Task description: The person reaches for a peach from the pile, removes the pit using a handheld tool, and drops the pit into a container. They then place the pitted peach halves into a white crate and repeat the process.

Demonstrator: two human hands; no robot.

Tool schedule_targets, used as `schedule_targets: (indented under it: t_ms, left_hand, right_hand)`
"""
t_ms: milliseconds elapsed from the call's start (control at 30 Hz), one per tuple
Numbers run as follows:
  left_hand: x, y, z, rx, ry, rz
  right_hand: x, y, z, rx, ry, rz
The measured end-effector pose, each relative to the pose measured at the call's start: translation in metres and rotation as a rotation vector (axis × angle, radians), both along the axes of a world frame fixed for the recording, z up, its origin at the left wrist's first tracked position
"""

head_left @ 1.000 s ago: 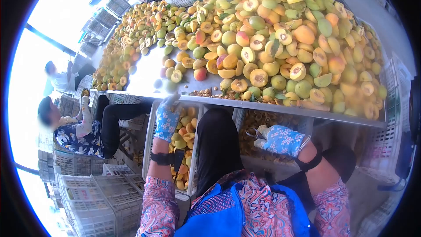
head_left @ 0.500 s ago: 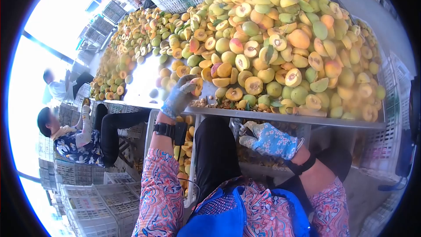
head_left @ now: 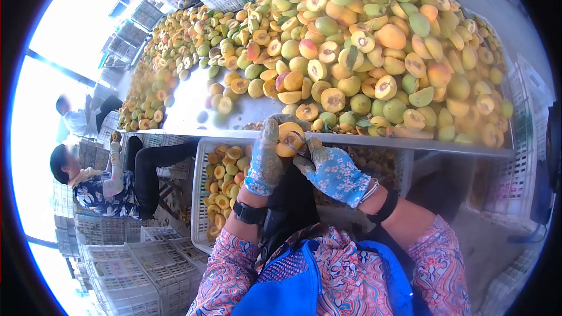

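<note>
Metal table (head_left: pixel 249 108) is piled with cut fruit (head_left: pixel 391 36) | our left hand (head_left: pixel 266 161) curls round a fruit half (head_left: pixel 288 140), just by the near edge | our right hand (head_left: pixel 335 171)'s mostly closed on a thin tool (head_left: pixel 303 138) at it, grip kinda hidden

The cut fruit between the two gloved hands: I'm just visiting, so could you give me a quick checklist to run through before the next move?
1. Cut fruit gripped by the left hand: ok, fingers wrap its side.
2. Right hand brought up to the fruit: ok, its fingertips are close beside it.
3. What the right hand holds: cannot tell, too small and partly hidden.
4. Gloves on both hands: ok.
5. Stone out of the fruit: cannot tell, the cut face is partly obscured.
6. White crate nearby, below the table edge: ok, with fruit pieces inside.
</note>
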State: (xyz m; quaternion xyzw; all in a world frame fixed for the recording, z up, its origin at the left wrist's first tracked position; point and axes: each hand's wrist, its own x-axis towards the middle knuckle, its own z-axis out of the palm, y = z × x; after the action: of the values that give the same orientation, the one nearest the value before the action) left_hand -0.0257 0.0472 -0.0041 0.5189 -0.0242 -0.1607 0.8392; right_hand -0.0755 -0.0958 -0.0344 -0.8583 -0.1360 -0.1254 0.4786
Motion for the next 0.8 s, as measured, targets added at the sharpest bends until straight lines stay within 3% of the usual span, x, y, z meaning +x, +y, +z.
schedule_targets:
  t_ms: [100,167,267,367,467,500,567,600,700,733,767,800]
  left_hand:
    - [-0.002,-0.004,-0.007,0.101,-0.09,0.03]
    - [-0.003,-0.005,-0.01,0.18,-0.121,0.066]
    - [-0.008,-0.011,-0.008,0.255,-0.274,0.148]
    - [-0.007,-0.009,-0.011,0.23,-0.219,0.143]
    - [-0.009,-0.006,0.004,0.052,0.008,0.003]
    - [-0.009,-0.006,0.0,0.099,-0.035,0.056]
    - [-0.006,-0.008,-0.011,0.118,-0.104,0.117]
    - [-0.011,-0.01,-0.002,0.137,-0.081,0.131]
    - [-0.011,-0.009,-0.01,-0.079,-0.046,0.174]
    - [-0.011,-0.01,-0.013,-0.08,-0.057,0.145]
    - [-0.011,-0.011,-0.016,-0.081,-0.063,0.112]
    - [-0.01,-0.011,-0.019,-0.091,-0.065,0.1]
  right_hand:
    - [-0.002,0.001,0.0,-0.019,0.028,-0.007]
    - [-0.002,0.004,0.0,0.13,0.201,0.093]
    - [-0.002,0.011,-0.004,0.31,0.167,0.121]
    - [-0.001,0.003,-0.003,0.147,0.102,0.122]
    - [0.0,0.005,-0.01,0.027,0.074,0.096]
    - [-0.003,0.007,-0.001,0.057,0.232,0.099]
    - [-0.004,0.014,-0.002,0.356,0.397,0.144]
    - [-0.008,0.006,0.033,0.718,0.93,0.218]
    - [-0.006,0.004,0.036,0.703,0.868,0.367]
    - [-0.009,0.01,0.031,0.637,0.611,0.376]
    - [-0.008,0.006,0.03,0.63,0.611,0.393]
    - [-0.01,-0.003,0.033,0.774,0.831,0.417]
